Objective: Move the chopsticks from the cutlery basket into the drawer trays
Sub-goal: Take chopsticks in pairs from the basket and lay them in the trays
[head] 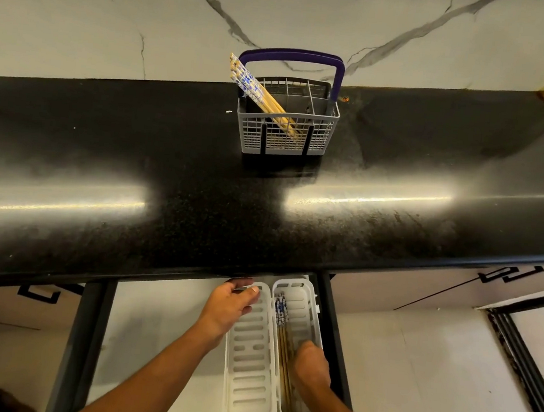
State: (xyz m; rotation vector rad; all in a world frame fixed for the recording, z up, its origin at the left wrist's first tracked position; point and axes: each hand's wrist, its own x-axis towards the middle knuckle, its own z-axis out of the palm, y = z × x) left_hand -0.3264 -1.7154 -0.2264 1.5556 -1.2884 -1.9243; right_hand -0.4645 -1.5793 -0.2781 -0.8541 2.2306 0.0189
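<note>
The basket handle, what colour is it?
The basket handle is dark purple-blue, clear in the head view.

The right hand [310, 364] covers the middle of the chopsticks [282, 326] in the right tray [310, 296], and its fingers point away from the camera, so its grip cannot be told. The counter [196, 218] hides the drawer's [160, 321] back and the left hand's [229, 304] fingertips. Both forearms and the drawer's front are cut off by the bottom edge.
</note>
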